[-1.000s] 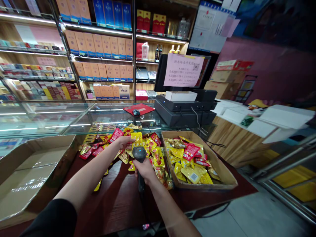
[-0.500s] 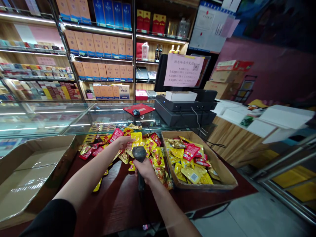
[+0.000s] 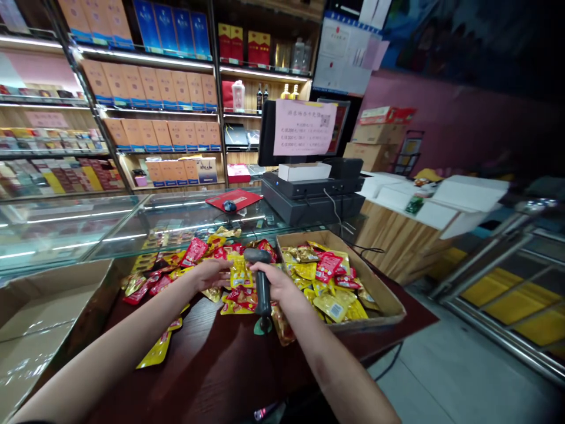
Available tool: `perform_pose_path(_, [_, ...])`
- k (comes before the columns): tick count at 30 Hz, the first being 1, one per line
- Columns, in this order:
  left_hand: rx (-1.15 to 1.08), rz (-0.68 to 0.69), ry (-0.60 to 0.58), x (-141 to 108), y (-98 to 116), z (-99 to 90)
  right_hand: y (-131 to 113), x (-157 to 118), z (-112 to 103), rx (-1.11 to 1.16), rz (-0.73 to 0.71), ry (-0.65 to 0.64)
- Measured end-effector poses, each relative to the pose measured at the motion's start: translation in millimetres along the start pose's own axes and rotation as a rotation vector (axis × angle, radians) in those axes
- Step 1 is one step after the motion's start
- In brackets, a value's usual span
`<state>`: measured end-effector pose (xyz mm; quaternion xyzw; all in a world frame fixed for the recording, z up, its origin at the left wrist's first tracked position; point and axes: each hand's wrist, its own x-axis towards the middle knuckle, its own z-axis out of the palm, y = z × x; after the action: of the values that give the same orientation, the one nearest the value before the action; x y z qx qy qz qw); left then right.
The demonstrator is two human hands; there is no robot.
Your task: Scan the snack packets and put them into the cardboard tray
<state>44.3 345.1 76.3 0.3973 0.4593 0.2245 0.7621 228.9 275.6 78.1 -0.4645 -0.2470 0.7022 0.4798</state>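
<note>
My right hand (image 3: 274,281) is closed round the handle of a black barcode scanner (image 3: 262,288), whose head sits at the top, over the pile of snack packets. My left hand (image 3: 215,275) has its fingers against a yellow packet (image 3: 241,272), gripping it just left of the scanner head. Red, yellow and gold packets (image 3: 194,251) lie heaped around and behind both hands on the dark wooden table (image 3: 207,353). To the right, a cardboard tray (image 3: 384,318) holds several more packets.
Another cardboard box (image 3: 66,277) is at the left. Behind are a glass counter (image 3: 176,206), a mouse (image 3: 229,205) on a red mat, and a monitor (image 3: 267,132) with a pink sign (image 3: 304,129). Shelves of boxed goods line the wall. A metal railing (image 3: 481,259) stands at the right.
The view has shifted to the right. The scanner has tilted, its head now turned toward the left. The yellow packet and my left hand are lower, closer beside the scanner head.
</note>
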Motion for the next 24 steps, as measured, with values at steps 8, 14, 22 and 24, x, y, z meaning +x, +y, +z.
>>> perform_pose_path(8, [-0.141,-0.017,-0.243,16,39,74.4,-67,-32,-59,0.197,-0.029,-0.035])
perform_pose_path(14, [-0.094,-0.072,-0.344,45,43,152.9,-88,-64,-114,0.204,-0.166,0.162])
perform_pose_path(22, [-0.063,-0.104,-0.242,71,34,188.6,-92,-87,-139,0.229,-0.253,0.314])
perform_pose_path(24, [-0.066,-0.101,-0.254,66,34,178.5,-92,-87,-138,0.217,-0.266,0.290])
